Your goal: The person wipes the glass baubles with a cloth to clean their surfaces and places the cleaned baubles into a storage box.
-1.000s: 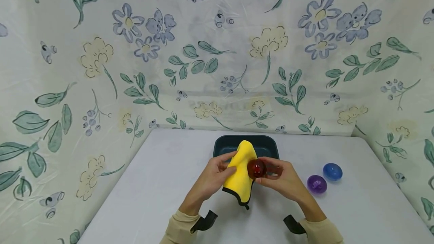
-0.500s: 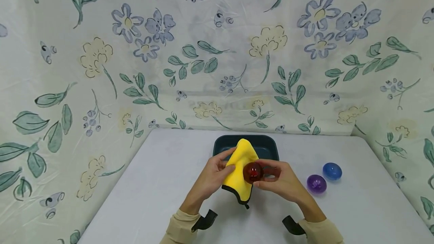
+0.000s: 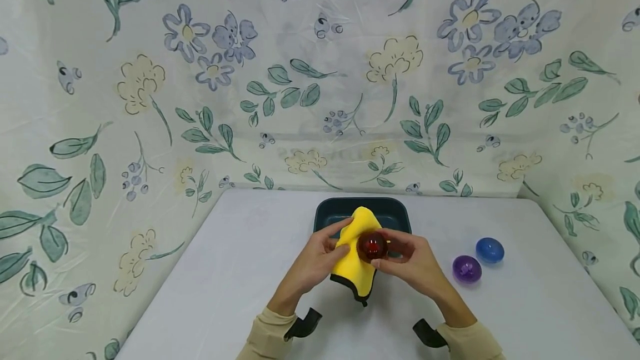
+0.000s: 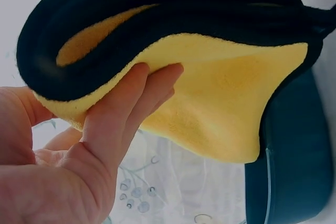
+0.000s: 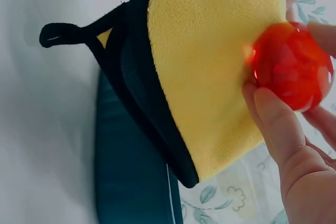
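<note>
My left hand [image 3: 317,254] pinches a folded yellow cloth [image 3: 356,271] with black edging and a small hanging loop, seen close in the left wrist view. A translucent red ball [image 3: 372,246] is held in the fingers and thumb of my right hand [image 3: 412,257]. In the right wrist view the red ball [image 5: 294,66] presses up against the plush yellow cloth [image 5: 210,77]. Both hands are in front of a dark teal tray [image 3: 395,213], and the cloth overlaps its near side in the head view.
To the right on the white table [image 3: 225,282] lie a purple ball [image 3: 467,269] and a blue ball [image 3: 490,250], close together. A floral curtain [image 3: 320,99] hangs behind the table and along its sides. Black straps [image 3: 305,324] show at both wrists.
My right hand has brought the red ball a little left, from the cloth's right edge onto its front. The left hand keeps its grip, and the cloth has shifted slightly.
</note>
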Tool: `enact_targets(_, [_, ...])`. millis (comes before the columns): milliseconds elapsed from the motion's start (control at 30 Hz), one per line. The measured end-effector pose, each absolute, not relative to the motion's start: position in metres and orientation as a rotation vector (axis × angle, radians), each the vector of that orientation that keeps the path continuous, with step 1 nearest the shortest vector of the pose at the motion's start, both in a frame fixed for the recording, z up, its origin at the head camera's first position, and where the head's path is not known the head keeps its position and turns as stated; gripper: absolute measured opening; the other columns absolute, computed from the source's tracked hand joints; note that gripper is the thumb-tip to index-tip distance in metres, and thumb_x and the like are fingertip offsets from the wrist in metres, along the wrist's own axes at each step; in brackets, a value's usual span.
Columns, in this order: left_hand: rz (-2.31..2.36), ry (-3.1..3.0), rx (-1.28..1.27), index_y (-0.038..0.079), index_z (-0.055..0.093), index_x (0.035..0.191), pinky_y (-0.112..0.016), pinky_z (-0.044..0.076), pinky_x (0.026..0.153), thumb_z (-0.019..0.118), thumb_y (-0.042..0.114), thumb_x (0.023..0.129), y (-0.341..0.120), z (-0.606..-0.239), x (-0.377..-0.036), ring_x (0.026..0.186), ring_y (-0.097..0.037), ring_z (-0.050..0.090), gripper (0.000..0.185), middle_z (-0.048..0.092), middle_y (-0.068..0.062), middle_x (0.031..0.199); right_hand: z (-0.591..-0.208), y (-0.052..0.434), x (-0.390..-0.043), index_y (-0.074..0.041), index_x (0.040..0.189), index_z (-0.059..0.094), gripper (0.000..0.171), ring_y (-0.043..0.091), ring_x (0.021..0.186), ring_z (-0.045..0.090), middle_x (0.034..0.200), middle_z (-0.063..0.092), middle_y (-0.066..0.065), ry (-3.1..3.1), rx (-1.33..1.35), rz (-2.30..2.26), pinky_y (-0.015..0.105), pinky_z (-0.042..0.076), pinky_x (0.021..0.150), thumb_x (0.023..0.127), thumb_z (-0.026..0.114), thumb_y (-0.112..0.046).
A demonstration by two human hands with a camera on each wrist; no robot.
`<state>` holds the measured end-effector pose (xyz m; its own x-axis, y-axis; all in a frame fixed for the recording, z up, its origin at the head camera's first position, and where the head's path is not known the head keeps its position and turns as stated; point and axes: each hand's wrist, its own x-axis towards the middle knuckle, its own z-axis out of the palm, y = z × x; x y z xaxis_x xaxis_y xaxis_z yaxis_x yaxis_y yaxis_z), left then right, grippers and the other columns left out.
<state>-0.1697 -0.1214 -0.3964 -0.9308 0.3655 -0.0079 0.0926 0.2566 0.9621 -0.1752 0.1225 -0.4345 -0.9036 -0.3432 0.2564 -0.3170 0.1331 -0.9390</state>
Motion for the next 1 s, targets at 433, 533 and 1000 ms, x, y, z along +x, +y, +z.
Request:
enact_targets(433, [1.716,2.255,0.42,0.012,0.041,0.159,-0.031,0.063,0.081,0.056,0.011,0.103,-0.1166,-0.3942,-0.1672,0.085,-0.019,0.073,0.057,0.075,-0.022,0.112,-0.4365,0.1251,-0.1819,-0.006,0.14,0.062,0.06,0.039,0.118,0.07,0.141,0.063,0.02,2.369,-0.576,-2.018,0.027,0.061,0.091,0.085,0.084,-0.012])
enact_targets(533, [1.724,2.259,0.417,0.012,0.042,0.158,-0.031,0.063,0.081,0.056,0.011,0.103,-0.1172,-0.3939,-0.1667,0.086,-0.02,0.073,0.057,0.075,-0.022,0.112,-0.4362,0.1259,-0.1821,-0.005,0.14,0.061,0.06,0.04,0.118,0.069,0.142,0.062,0.021,2.356,-0.544,-2.011,0.027,0.061,0.091,0.085,0.084,-0.011])
enact_targets(1000, [1.776,2.248,0.385,0.011,0.043,0.156,-0.036,0.065,0.082,0.055,0.009,0.103,-0.1192,-0.3925,-0.1679,0.085,-0.02,0.073,0.055,0.073,-0.025,0.117,-0.4365,0.128,-0.183,-0.001,0.143,0.057,0.066,0.039,0.114,0.072,0.138,0.058,0.025,2.355,-0.493,-1.901,0.031,0.063,0.086,0.085,0.084,-0.012])
